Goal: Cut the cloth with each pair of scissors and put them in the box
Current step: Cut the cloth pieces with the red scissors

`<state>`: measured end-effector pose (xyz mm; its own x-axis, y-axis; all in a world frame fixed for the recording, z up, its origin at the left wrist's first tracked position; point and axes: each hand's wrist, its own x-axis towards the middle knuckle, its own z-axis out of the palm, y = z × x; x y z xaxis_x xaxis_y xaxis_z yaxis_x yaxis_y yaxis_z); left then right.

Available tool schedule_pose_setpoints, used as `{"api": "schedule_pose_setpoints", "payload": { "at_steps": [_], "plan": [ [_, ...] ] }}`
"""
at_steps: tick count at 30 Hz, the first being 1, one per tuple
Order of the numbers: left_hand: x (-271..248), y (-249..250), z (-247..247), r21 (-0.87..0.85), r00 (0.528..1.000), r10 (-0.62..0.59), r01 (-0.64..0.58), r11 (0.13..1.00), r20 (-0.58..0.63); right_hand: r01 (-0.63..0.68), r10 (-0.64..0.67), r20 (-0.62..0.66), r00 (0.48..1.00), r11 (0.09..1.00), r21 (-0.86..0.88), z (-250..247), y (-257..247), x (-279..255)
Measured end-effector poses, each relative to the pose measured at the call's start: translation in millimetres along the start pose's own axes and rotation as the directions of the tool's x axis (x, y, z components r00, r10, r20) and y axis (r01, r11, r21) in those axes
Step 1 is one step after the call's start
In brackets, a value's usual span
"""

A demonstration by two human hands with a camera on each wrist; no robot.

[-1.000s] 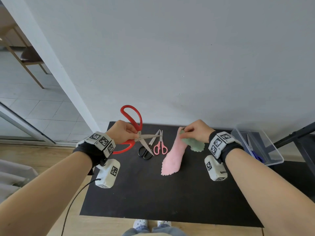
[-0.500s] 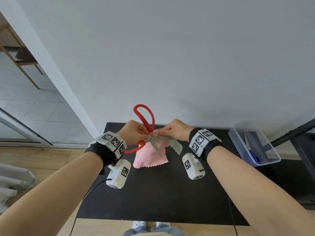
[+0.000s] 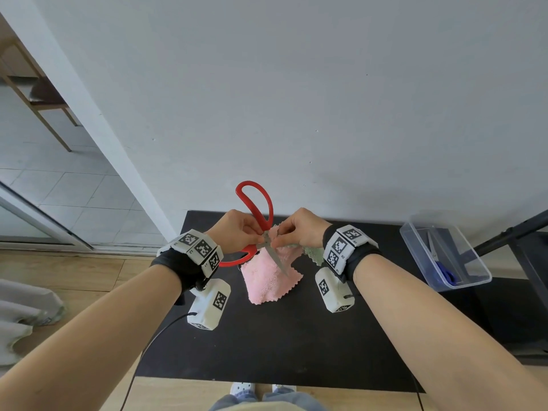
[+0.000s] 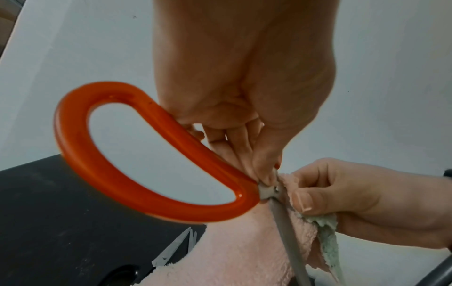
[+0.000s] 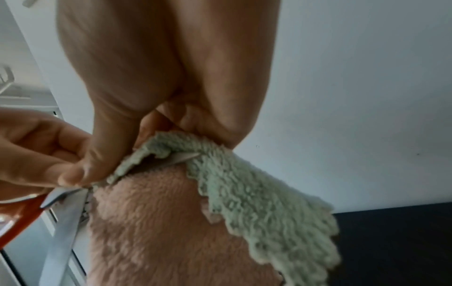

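Note:
My left hand (image 3: 237, 232) grips the red-handled scissors (image 3: 250, 252) close to the pivot, with no fingers in the loops (image 4: 71, 139). The blades are spread: one blade (image 3: 277, 261) points down across the front of the cloth, and the tip of the other (image 5: 186, 157) shows under the green flap. My right hand (image 3: 302, 229) pinches the top edge of the pink cloth (image 3: 267, 280) with its green reverse side (image 5: 257, 193). It holds the cloth up so that it hangs over the black table (image 3: 267, 345). The hands touch at the cloth's edge.
A clear plastic box (image 3: 465, 284) stands at the table's right end with blue-handled scissors (image 3: 444, 272) inside. The blade tips of another pair of scissors (image 4: 176, 247) lie on the table behind the cloth. A white wall rises just behind the table.
My hands came together at the table's middle. The right hand lifted the cloth off the table, and the left brought the open red scissors onto its top edge, handles now more upright.

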<state>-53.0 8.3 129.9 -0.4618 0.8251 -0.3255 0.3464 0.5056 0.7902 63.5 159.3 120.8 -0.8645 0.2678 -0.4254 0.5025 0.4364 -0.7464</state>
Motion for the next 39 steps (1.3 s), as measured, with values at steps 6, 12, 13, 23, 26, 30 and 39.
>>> {"api": "schedule_pose_setpoints", "payload": {
  "at_steps": [6,12,13,23,26,30,39],
  "plan": [
    [0,-8,-6,-0.020,0.999,-0.031,0.031,0.999,-0.012,-0.029,0.028,-0.042,0.999,1.000,-0.008,-7,16,-5],
    [-3,-27,-23,0.008,0.992,-0.085,0.086,0.996,-0.088,-0.100,0.098,-0.132,0.986,0.995,-0.008,-19,41,-11],
    [-4,-30,-26,0.007,0.991,-0.098,0.099,0.995,-0.093,-0.110,0.110,-0.140,0.984,0.994,0.004,-19,45,-13],
    [-8,-35,-21,-0.312,0.979,-0.194,0.168,0.935,-0.056,-0.173,0.155,-0.242,0.958,0.983,-0.054,1,49,-6],
    [-10,-27,-19,-0.378,0.983,-0.177,0.146,0.914,-0.046,-0.172,0.156,-0.262,0.953,0.984,-0.041,3,48,-3],
    [-7,-26,-19,-0.376,0.988,-0.145,0.111,0.920,-0.062,-0.144,0.132,-0.271,0.954,0.989,-0.025,8,45,0],
    [-5,-17,-24,-0.427,0.989,-0.124,0.145,0.892,0.078,0.060,-0.013,-0.283,0.959,0.985,0.159,23,15,11]
  ]
}}
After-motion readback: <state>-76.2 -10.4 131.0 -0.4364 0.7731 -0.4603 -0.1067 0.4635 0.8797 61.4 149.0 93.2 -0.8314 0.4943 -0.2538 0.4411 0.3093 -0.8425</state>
